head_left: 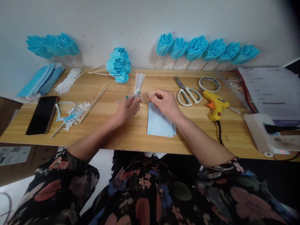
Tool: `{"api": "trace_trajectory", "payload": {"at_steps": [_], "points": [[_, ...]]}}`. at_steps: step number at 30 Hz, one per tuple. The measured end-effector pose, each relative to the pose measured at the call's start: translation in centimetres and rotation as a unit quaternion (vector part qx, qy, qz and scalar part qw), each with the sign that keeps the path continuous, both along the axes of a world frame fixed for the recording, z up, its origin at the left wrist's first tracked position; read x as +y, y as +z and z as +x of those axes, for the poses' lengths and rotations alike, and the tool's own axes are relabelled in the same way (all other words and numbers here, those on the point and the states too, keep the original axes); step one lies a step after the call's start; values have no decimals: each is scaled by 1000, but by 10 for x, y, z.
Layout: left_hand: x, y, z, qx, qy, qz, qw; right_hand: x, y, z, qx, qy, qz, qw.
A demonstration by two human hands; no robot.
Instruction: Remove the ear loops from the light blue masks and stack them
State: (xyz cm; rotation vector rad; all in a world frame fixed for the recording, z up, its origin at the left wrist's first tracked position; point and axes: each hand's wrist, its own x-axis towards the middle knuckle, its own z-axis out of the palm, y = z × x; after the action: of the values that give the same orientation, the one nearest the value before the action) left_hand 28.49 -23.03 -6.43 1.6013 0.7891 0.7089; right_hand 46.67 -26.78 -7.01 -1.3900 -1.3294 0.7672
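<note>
My left hand (127, 107) is closed around a bundle of thin white strips (138, 83) that stands upright, bound near its base with a green tie. My right hand (164, 101) pinches a thin white strip that runs toward the bundle. Both hands hover over the middle of the wooden table (131, 131). Under my right hand lie stacked light blue mask sheets (159, 123), flat on the table.
Blue paper flowers on sticks (206, 50) lean on the wall; another cluster (119, 65) lies behind the bundle. Scissors (187, 92), a tape roll (209, 83) and a yellow glue gun (215, 104) sit right. A phone (42, 115), wooden sticks (92, 103), ear-loop scraps and a mask stack (41, 82) sit left.
</note>
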Motion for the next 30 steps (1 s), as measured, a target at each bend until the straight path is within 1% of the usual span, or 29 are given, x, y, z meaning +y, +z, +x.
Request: {"api": "trace_trajectory", "payload": {"at_steps": [2,5,7,9,11,14,17,23,25,28,30], "points": [[1,5,-1,-5,-12,-51,999,-4,4,0,-44,-8,73,996],[1,8,-2,-10,-53,-54,997,-10,9,-5,-119,20,156,980],[0,8,-3,-12,-76,-54,996,-11,9,-7,-167,27,179,969],[-2,9,-3,-11,-88,-60,994,-11,7,-7,-205,9,167,964],[-3,10,-3,-5,-99,-63,993,-11,5,-6,-234,-4,137,963],[-3,10,-3,10,-111,-59,992,-11,4,-3,-263,-6,114,958],[-2,7,-3,19,-104,-60,993,-12,4,-3,-288,-4,121,950],[-4,-1,-1,37,-64,-50,996,-15,7,-4,-354,-1,116,928],[-4,-3,-1,44,-61,-24,997,-17,8,-6,-382,-2,113,917],[-3,-5,0,59,-50,52,996,-19,10,-10,-416,-16,110,903],[-2,-6,0,66,-36,96,992,-19,11,-13,-418,-32,108,901]]}}
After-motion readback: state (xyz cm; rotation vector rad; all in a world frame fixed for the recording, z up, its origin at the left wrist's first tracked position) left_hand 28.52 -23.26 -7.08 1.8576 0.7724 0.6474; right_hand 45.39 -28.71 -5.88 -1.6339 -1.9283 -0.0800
